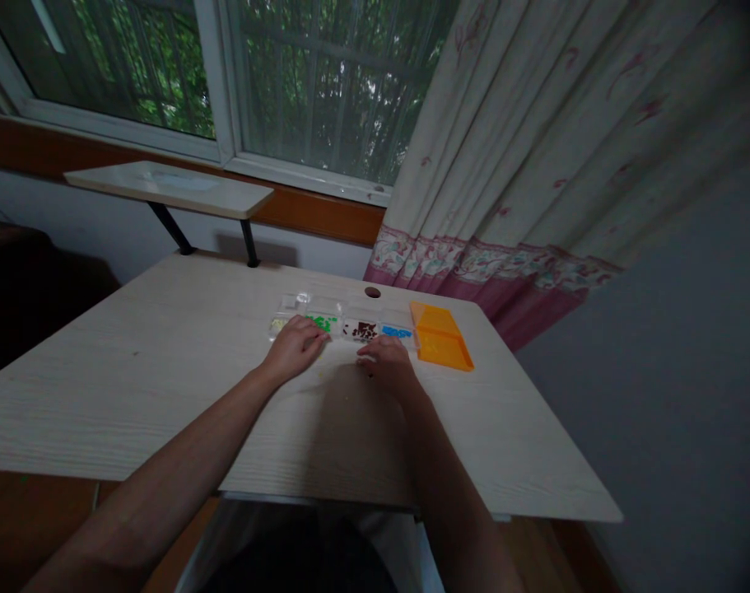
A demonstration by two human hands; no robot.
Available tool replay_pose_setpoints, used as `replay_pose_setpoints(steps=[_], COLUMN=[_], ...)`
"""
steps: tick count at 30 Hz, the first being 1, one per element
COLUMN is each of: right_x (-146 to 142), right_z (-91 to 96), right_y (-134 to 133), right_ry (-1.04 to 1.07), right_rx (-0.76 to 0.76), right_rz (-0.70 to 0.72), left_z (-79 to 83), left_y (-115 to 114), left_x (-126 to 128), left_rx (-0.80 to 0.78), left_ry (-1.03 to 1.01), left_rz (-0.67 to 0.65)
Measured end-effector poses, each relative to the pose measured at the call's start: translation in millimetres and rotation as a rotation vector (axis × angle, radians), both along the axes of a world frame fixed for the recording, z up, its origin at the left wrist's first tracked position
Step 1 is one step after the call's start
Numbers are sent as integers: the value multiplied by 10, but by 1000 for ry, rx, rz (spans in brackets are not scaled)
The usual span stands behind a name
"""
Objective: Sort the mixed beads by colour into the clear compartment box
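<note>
Four small clear plastic boxes stand in a row towards the back of the table. From left to right they hold pale yellow pieces, green pieces, dark brown pieces and blue pieces. My left hand rests at the front of the yellow and green boxes, fingers loosely bent and apart, nothing visible in them. Just in front of the brown and blue boxes is my right hand, its fingers spread to the left over the tabletop. One dark piece lies beneath its fingertips.
An open orange case lies right of the boxes. Behind them is a round hole in the table. A raised shelf stands at the back left. A curtain hangs behind the right corner.
</note>
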State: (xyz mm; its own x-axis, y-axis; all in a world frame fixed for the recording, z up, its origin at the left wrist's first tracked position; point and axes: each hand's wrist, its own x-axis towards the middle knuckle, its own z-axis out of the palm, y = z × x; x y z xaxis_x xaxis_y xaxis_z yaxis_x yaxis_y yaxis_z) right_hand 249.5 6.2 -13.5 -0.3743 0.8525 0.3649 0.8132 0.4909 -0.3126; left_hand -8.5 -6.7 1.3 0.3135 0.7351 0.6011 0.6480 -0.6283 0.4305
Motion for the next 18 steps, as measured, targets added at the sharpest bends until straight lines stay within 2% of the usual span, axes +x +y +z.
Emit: replay_pose_setpoints(steps=[5,9,14,18], right_x=[-10,-87,-284,-402], right_z=[0,16,8,21], right_y=[10,16,0,-53], right_ry=[1,113,374,401], right_rx=[-21,-9,-10,78], right_rz=[46,65,101,121], left_z=[-20,-35,-46,-31], left_y=[11,12,-14,-24], left_x=[0,1,38,79], left_rx=[-3,-16,-79,-170], left_ry=[5,1,13,-70], left_rz=[-12,-37,-167,-226])
